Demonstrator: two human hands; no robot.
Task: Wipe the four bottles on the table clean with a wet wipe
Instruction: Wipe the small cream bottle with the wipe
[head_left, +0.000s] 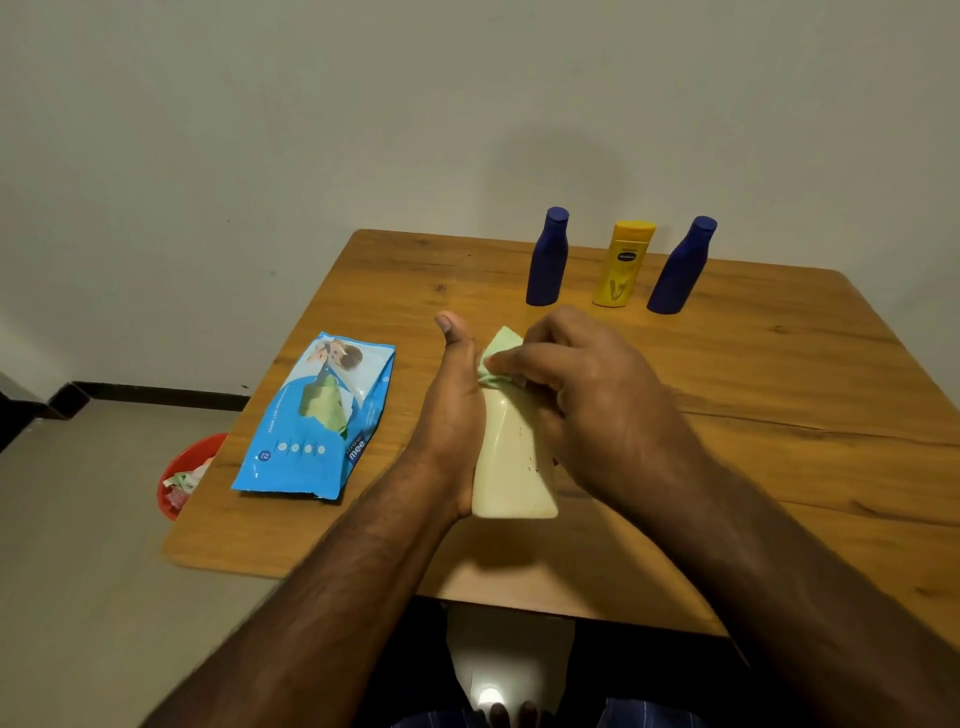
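Observation:
A cream bottle (511, 467) with a pale green cap is held tilted above the wooden table (779, 415). My left hand (454, 410) grips it from the left side, thumb pointing up. Around the bottle's neck my right hand (587, 395) presses a pale green wet wipe (493, 374). Two dark blue bottles (546, 260) (680, 270) and a yellow bottle (621, 267) stand upright in a row at the table's far side, apart from both hands.
A blue wet-wipe pack (317, 421) lies on the table's left part with a green wipe showing in its opening. A red bin (184, 475) with scraps stands on the floor left of the table. A wall rises behind.

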